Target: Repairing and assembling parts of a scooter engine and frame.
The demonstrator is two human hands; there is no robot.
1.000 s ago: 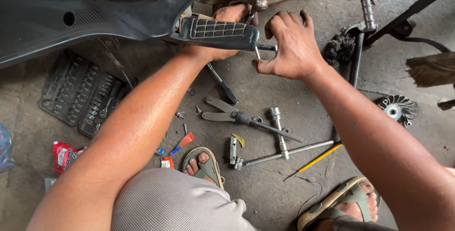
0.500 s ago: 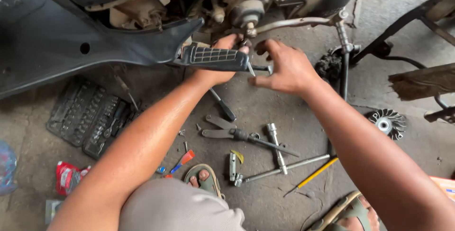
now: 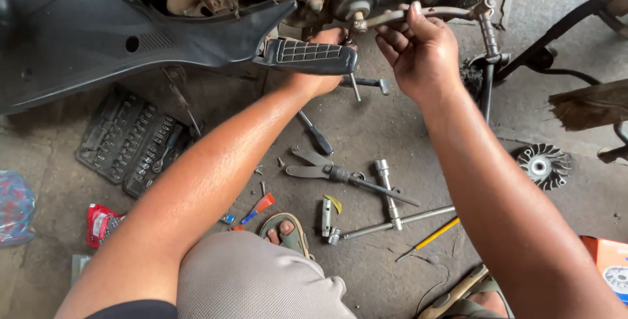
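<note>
So the person is crouched on the concrete floor [image 3: 392,116] next to a scooter with its black side panel [image 3: 98,31] hanging over the work area. The right hand [image 3: 422,54] is up at the engine, fingers curled around a thin metal lever arm [image 3: 445,13] that runs off to the right, thumb side pressing near the shaft end [image 3: 358,23]. So that hand is mostly closed, gripping the lever. The left hand [image 3: 320,77] reaches in behind the black ribbed footrest [image 3: 307,56], so most of it is hidden; can't tell how far it's closed or whether it has hold of anything back there.

Down on the floor between the arms there's a scatter of tools: pliers [image 3: 327,172], a T-handle socket wrench [image 3: 389,211], a black-handled screwdriver [image 3: 316,134] and a yellow one [image 3: 435,234]. Off to the left sits an open socket set tray [image 3: 131,145], with a red packet [image 3: 101,224] just below it. A finned round engine part [image 3: 543,165] lies well apart on the right. A sandalled foot [image 3: 284,230] pokes out near the knee.
</note>
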